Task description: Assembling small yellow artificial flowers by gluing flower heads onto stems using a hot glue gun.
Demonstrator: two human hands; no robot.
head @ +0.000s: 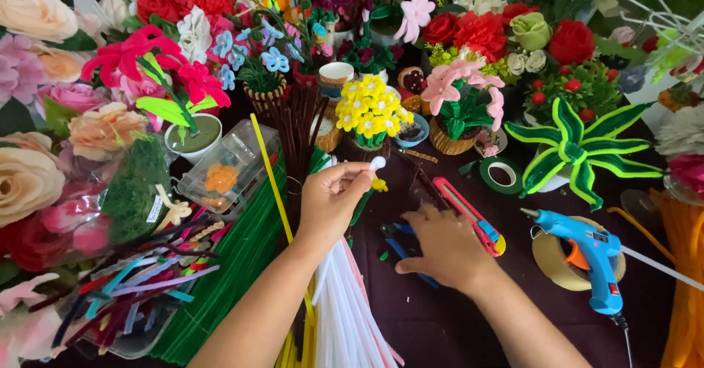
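The left hand (330, 199) pinches a small white pipe-cleaner bud (377, 163) between closed fingertips, near the scene's centre. The right hand (440, 247) rests palm-down, fingers curled over blue-handled scissors (402, 254) on the tabletop (455, 324). The bud is likely light, soft and easily crushed; grip its wire stem. A red utility knife (469, 214) lies just right.

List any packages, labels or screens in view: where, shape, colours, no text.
Clear plastic box: left of the left hand, rectangular, tilted, orange pieces inside.
Clear bag: far left, holds green moss, small white label on it.
Clear tray: bottom left, holds mixed coloured pipe-cleaner offcuts.
No screens or signs.
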